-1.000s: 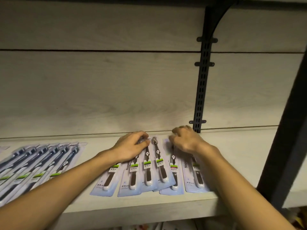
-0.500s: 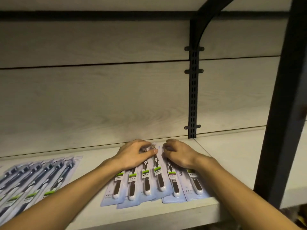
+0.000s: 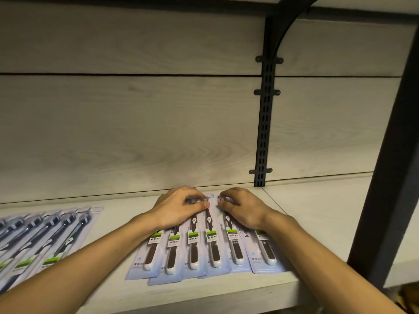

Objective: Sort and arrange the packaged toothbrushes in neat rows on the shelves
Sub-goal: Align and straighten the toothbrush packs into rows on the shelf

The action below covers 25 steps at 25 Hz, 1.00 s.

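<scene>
I see six overlapping packaged toothbrushes (image 3: 205, 250) fanned flat on the shelf (image 3: 317, 223), handles toward me; a second row (image 3: 45, 241) lies left, apparently slanted.

Two bare forearms are reaching forward from the bottom corners, converging toward the middle. The left hand (image 3: 179, 209) is lying palm down, knuckles raised, its fingers (image 3: 196, 201) curling inward and its thumb pointing right along the lower edge of the grip. The right hand (image 3: 243, 208) is mirroring it (wrist slightly bent, back of the hand facing up), its fingers (image 3: 225, 200) curling toward the left. The two sets of fingertips are sitting just beside each other, a narrow gap between them. Neither sleeve is showing.
</scene>
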Tool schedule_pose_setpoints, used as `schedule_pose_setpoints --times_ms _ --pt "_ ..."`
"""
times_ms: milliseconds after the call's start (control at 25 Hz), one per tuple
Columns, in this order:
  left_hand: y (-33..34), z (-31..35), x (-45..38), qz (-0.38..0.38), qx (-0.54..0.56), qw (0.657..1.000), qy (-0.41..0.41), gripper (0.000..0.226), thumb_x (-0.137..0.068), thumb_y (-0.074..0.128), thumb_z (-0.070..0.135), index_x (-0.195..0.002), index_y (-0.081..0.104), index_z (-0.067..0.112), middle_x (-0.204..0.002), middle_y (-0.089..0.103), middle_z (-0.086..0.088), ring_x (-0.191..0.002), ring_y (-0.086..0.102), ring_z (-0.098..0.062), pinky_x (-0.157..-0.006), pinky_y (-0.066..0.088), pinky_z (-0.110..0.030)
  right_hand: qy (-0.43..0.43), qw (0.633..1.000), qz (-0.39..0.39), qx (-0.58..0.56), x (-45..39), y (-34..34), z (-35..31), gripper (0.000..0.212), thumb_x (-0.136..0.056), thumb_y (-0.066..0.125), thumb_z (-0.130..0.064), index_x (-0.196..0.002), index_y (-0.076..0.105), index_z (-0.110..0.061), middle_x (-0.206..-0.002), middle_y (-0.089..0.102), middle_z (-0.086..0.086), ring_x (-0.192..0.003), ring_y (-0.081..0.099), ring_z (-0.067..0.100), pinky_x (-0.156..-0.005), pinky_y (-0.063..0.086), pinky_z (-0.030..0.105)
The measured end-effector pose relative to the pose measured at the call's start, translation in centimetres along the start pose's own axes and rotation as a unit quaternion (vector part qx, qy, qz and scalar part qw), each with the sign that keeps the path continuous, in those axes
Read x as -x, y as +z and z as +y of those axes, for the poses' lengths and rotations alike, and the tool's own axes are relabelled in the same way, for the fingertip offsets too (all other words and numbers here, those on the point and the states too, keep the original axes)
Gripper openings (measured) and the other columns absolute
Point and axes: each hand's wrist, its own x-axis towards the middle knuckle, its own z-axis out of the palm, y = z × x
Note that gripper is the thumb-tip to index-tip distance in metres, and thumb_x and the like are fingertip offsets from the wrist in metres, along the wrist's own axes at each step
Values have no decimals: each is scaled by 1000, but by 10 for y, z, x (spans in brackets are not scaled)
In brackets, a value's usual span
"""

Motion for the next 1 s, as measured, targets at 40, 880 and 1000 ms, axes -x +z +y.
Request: schedule_pose_setpoints --times_ms 40,880,1000 --pt "1 2 0 -2 -3 1000 -3 60 -74 44 82 -110 70 42 -114 66 24 -109 60 -4 -97 49 -38 -2 1000 6 2 0 0 -3 38 -98 51 -47 -121 66 -20 -124 62 7 -116 55 25 -98 45 37" --pt "-5 36 24 -74 -119 988 -71 69 -85 25 80 -138 50 44 -147 51 18 -139 43 -18 -111 33 -56 52 990 1 -134 20 -9 -31 31 -102 50 -30 -113 71 -11 -116 70 5 -109 62 21 -102 46 38" --pt "-1 35 25 -57 -108 991 -61 66 -86 25 78 -133 55 42 -142 56 16 -134 48 -19 -108 39 -52 74 971 54 -223 19 -7 -24 29 -99 53 -26 -92 71 -5 -83 69 2 -82 62 15 -91 52 45"
